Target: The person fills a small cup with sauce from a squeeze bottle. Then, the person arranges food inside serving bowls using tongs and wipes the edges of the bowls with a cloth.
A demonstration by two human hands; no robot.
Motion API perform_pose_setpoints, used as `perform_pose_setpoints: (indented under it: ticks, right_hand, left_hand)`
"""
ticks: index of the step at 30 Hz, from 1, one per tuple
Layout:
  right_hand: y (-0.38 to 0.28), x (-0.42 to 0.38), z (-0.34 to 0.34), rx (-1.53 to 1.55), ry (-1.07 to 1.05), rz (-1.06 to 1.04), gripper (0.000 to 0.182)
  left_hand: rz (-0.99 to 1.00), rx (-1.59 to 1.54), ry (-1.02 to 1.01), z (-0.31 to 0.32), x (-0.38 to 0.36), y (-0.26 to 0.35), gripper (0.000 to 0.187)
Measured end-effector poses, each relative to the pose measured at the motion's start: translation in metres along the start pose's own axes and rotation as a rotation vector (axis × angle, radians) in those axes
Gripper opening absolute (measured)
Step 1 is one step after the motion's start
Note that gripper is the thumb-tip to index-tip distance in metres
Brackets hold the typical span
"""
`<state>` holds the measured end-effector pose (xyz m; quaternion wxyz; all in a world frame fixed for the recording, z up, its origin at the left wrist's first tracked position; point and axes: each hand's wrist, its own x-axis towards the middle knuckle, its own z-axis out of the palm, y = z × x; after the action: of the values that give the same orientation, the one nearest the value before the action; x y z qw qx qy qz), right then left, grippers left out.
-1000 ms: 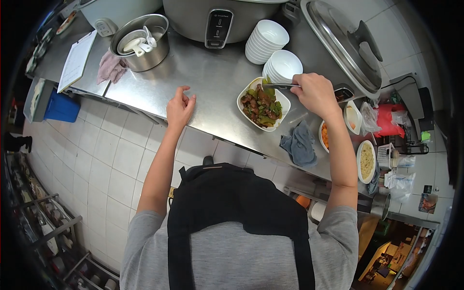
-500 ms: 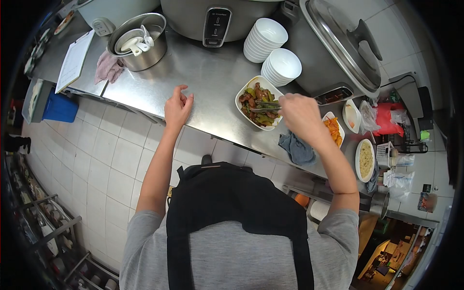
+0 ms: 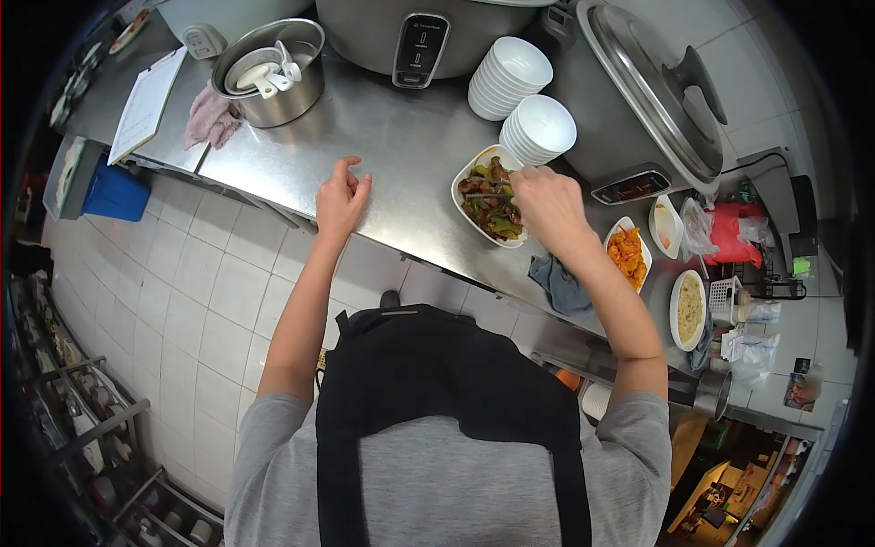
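My right hand (image 3: 550, 210) is closed around a pair of metal tongs (image 3: 485, 194), whose ends are down in the food. They sit in a white square bowl (image 3: 462, 211) of brown meat pieces with green peppers (image 3: 501, 226), on the steel counter. My hand covers the bowl's right side and the upper part of the tongs. Over the counter's front edge hovers my left hand (image 3: 341, 199), fingers loosely bent and apart, holding nothing. Just right of my right forearm is a white dish of orange food (image 3: 626, 252). A blue-grey cloth (image 3: 558, 284) lies below that forearm.
Two stacks of white bowls (image 3: 510, 77) stand behind the food, beside a large grey cooker (image 3: 365, 36) and another lidded one (image 3: 629, 100). A steel pot (image 3: 290, 108) with ladles and a pink cloth (image 3: 211, 119) are at left. Farther right is an oval dish (image 3: 675, 314).
My right hand has shifted slightly left and up, carrying the tongs further across the bowl. The orange food is less covered by my forearm. My left hand keeps about the same pose.
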<state>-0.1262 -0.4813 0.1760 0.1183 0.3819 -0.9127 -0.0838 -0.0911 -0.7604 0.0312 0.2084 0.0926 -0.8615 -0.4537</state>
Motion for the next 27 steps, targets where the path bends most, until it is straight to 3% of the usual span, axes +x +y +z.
perform_pose_setpoints:
  ticks: [5,8,10,13,17,24,27]
  right_hand:
    - [0.008,0.01,0.013,-0.011,0.016,-0.075,0.004]
    - [0.027,0.005,-0.024,0.148,-0.196,0.18,0.009]
    - [0.038,-0.001,-0.044,0.225,-0.251,0.242,0.011]
    - [0.051,-0.009,-0.054,0.272,-0.378,0.277,0.012]
    - [0.053,-0.015,-0.017,0.216,-0.439,0.289,0.015]
    - [0.054,-0.024,-0.044,0.181,-0.361,0.279,0.015]
    - [0.076,-0.039,-0.036,0.136,-0.344,0.383,0.017]
  left_hand:
    - [0.008,0.004,0.0,0.001,0.0,-0.003,0.028]
    - [-0.001,0.004,-0.001,0.0,0.0,-0.003,0.028]
    - [-0.002,0.0,-0.003,0.001,0.0,-0.001,0.028]
    - [-0.003,-0.005,-0.007,0.001,0.0,-0.002,0.028]
    - [0.009,0.009,-0.01,0.003,0.001,-0.004,0.027]
    - [0.024,0.002,-0.011,0.002,0.001,-0.003,0.026]
    - [0.026,-0.007,-0.009,0.003,0.001,-0.005,0.026]
